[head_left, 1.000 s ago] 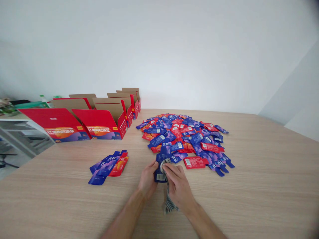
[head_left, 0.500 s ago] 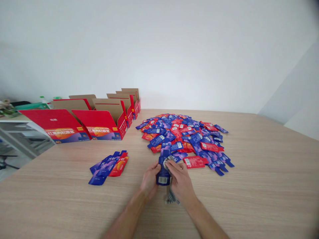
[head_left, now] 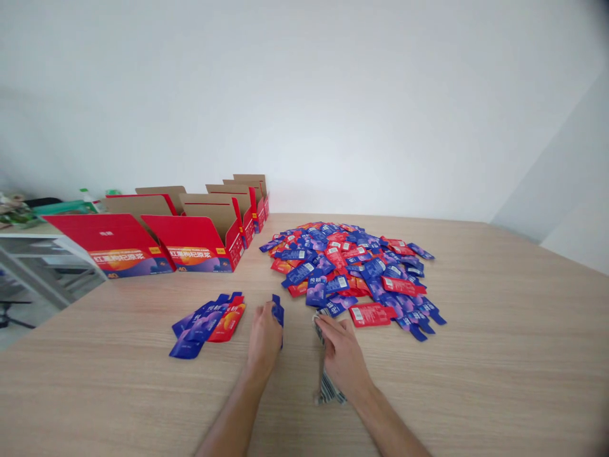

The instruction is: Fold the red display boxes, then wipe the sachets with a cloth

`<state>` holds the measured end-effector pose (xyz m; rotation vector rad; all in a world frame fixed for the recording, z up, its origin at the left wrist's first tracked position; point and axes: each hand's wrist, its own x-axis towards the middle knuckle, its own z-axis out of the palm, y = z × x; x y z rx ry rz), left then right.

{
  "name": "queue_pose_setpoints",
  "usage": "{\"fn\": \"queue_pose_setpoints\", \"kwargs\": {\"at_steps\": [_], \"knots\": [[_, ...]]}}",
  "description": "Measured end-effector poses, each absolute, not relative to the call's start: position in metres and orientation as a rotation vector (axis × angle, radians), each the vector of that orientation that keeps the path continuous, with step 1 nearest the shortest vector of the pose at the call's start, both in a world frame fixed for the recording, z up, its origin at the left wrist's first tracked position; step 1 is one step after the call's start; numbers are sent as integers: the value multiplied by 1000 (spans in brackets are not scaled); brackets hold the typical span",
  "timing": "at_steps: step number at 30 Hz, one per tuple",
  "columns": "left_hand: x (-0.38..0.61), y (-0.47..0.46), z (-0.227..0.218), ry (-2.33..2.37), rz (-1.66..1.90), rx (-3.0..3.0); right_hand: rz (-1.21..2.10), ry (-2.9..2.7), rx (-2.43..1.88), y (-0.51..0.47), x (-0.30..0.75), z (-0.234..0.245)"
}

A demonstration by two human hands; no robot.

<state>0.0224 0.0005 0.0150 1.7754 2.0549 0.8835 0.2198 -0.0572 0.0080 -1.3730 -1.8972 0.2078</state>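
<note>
My left hand (head_left: 264, 339) is closed on a blue sachet (head_left: 277, 311), held edge-on just above the wooden table (head_left: 499, 355). My right hand (head_left: 341, 358) rests beside it with a striped grey cloth (head_left: 328, 388) gripped under the fingers. Straight ahead lies a big heap of blue and red sachets (head_left: 349, 266). A small fanned stack of sachets (head_left: 209, 320), blue with one red, lies to the left of my left hand.
Several open red cardboard boxes (head_left: 190, 244) stand in a row at the table's back left. A grey shelf unit with clutter (head_left: 33, 254) is off the left edge. White walls close off the back and right.
My left hand has drawn the blue sachet leftward, away from the cloth, and turned it edge-on. My right hand stayed put with the cloth.
</note>
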Motion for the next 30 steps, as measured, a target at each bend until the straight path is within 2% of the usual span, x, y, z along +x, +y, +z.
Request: {"fn": "queue_pose_setpoints", "kwargs": {"at_steps": [4,10,13,18,30], "knots": [[30,-4,18,2285,777,1989,181,-1822,-1431,-57,221,6],[77,10,15,1637,847,2285,113,-1761,-1465,-54,228,4],[100,20,10,1583,817,2232,88,-1758,-1467,-53,230,3],[116,33,6,1745,843,2045,101,-1753,-1465,-52,233,-1],[96,37,15,1608,1029,1575,116,-1779,-1447,-50,234,-3]]}}
